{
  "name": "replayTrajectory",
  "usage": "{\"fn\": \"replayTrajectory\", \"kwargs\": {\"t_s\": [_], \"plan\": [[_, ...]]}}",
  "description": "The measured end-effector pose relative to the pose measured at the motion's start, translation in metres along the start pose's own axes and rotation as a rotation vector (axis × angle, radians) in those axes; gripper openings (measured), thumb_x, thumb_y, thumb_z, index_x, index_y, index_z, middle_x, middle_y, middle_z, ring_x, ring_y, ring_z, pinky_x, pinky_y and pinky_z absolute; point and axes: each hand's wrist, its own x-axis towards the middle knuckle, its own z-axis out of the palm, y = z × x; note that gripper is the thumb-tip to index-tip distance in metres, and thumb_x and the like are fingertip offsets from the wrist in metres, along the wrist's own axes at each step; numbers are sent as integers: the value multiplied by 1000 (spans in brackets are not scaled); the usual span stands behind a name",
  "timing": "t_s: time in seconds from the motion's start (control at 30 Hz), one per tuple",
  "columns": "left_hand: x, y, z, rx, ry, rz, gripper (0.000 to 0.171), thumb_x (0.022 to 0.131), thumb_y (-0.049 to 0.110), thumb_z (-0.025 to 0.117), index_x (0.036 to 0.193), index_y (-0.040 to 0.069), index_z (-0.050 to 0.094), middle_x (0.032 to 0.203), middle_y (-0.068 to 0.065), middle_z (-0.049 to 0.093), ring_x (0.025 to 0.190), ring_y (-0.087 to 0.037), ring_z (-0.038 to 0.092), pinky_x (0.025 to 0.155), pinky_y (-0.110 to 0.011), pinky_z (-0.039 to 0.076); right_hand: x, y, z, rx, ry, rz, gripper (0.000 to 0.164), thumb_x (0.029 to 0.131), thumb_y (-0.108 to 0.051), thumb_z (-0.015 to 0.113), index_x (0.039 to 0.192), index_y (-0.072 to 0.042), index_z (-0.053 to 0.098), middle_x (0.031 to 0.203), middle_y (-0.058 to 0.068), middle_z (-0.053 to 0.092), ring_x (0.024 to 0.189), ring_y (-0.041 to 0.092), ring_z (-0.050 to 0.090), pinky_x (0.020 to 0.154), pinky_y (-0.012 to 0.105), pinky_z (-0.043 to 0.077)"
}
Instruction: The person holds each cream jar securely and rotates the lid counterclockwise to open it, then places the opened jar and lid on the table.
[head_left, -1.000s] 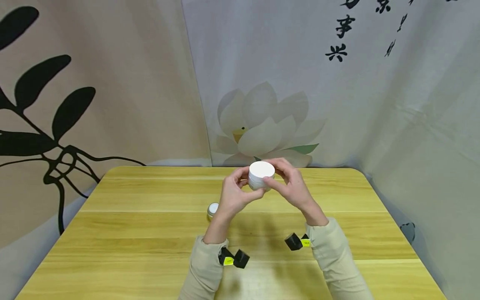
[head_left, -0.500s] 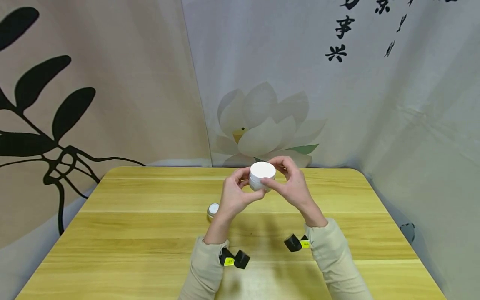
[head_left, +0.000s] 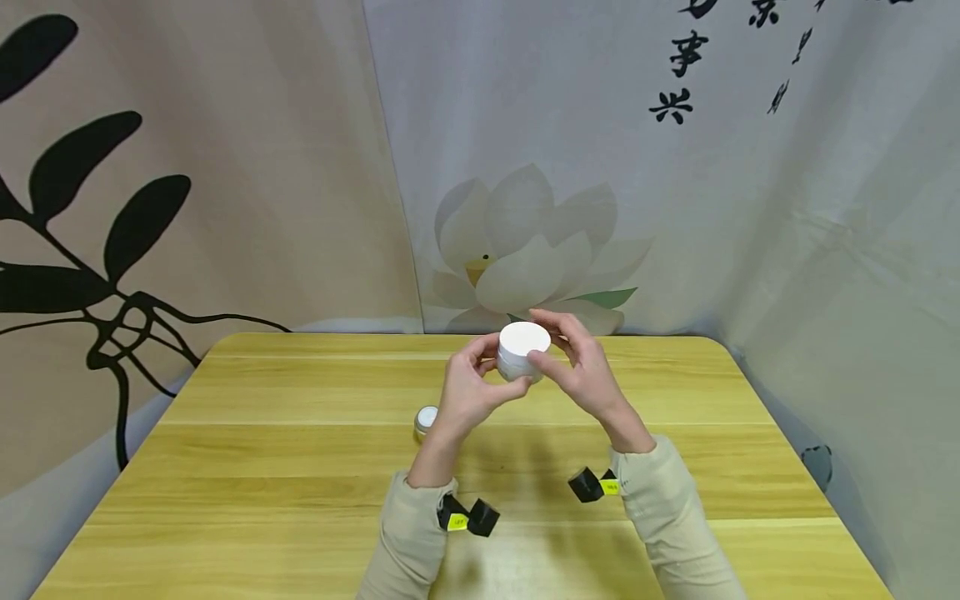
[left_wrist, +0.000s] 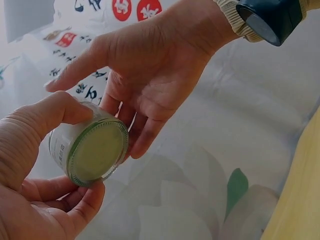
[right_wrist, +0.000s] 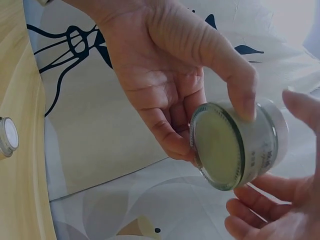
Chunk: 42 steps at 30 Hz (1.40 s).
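A glass cream jar with a white lid is held above the far part of the table. In the wrist views its pale green base shows, tilted toward the cameras. My left hand grips the glass body, thumb on one side and fingers on the other. Around the lid side, my right hand has its fingers spread loosely. The right thumb stands a little apart from the jar in the right wrist view. Whether the right fingers touch the lid is hard to see.
A second, smaller jar with a white top stands on the wooden table, left of my left forearm. Printed curtains hang behind and at the sides. Black wrist cameras sit on both cuffs.
My right fingers and thumb have shifted slightly around the lid, the index finger lifting and stretching left. The left hand and the jar stay nearly in place.
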Motion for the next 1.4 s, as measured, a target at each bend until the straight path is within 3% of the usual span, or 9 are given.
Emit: {"fn": "replayTrajectory", "kwargs": {"t_s": [0.17, 0.37, 0.57, 0.73, 0.9, 1.03, 1.23, 1.4], "plan": [[0, 0, 0, 4, -2, -7, 49, 68, -3, 76, 114, -8, 59, 108, -18, 59, 97, -26, 55, 86, -38, 49, 1, -1, 1, 5, 26, 64, 46, 79, -8, 73, 118, 6, 50, 115, 17, 52, 105, 21, 48, 101, 41, 36], [1, 1, 1, 3, -10, -13, 49, 68, -3, 75, 114, -8, 59, 107, -18, 60, 97, -26, 55, 85, -37, 49, 3, -1, 0, 15, 14, 33, 38, 81, 1, 68, 117, 6, 56, 114, 17, 51, 101, 19, 50, 94, 28, 41], [2, 1, 1, 12, -20, -4, 51, 69, -1, 75, 116, -7, 58, 109, -18, 59, 98, -27, 55, 86, -38, 49, 2, 0, -2, 13, -38, -23, 41, 89, -9, 60, 126, 7, 52, 123, 20, 49, 103, 20, 49, 90, 23, 44], [2, 0, 1, 13, -17, 5, 51, 69, -2, 75, 116, -8, 57, 109, -18, 58, 98, -28, 55, 86, -37, 49, 1, 0, -1, 20, 8, 17, 57, 86, -21, 67, 129, 9, 46, 126, 21, 47, 113, 27, 46, 102, 35, 37], [2, -1, 1, 3, -13, 4, 50, 68, -2, 75, 114, -9, 58, 109, -18, 58, 98, -28, 55, 86, -38, 49, 2, 0, 1, 13, 64, 77, 46, 78, -3, 73, 117, 8, 51, 116, 20, 51, 109, 27, 49, 104, 46, 33], [2, -1, 1, -5, -12, 4, 49, 68, -3, 75, 114, -9, 58, 109, -19, 58, 98, -28, 55, 87, -39, 49, 2, 0, 1, -7, 55, 86, 39, 78, 3, 71, 114, 5, 56, 113, 17, 51, 104, 21, 49, 101, 38, 37], [0, 0, 1, -8, -12, 4, 49, 69, -2, 75, 115, -8, 58, 109, -19, 58, 98, -28, 55, 87, -39, 49, 1, -1, 0, -27, 2, 12, 36, 86, -5, 63, 119, 6, 57, 118, 17, 52, 105, 19, 49, 95, 25, 41], [0, 0, 1, -9, -11, 3, 50, 68, -3, 75, 115, -9, 58, 110, -19, 58, 99, -28, 55, 87, -38, 49, -1, 0, 0, -33, -14, 16, 50, 86, -17, 66, 128, 5, 50, 124, 17, 49, 110, 23, 47, 100, 37, 39]]}}
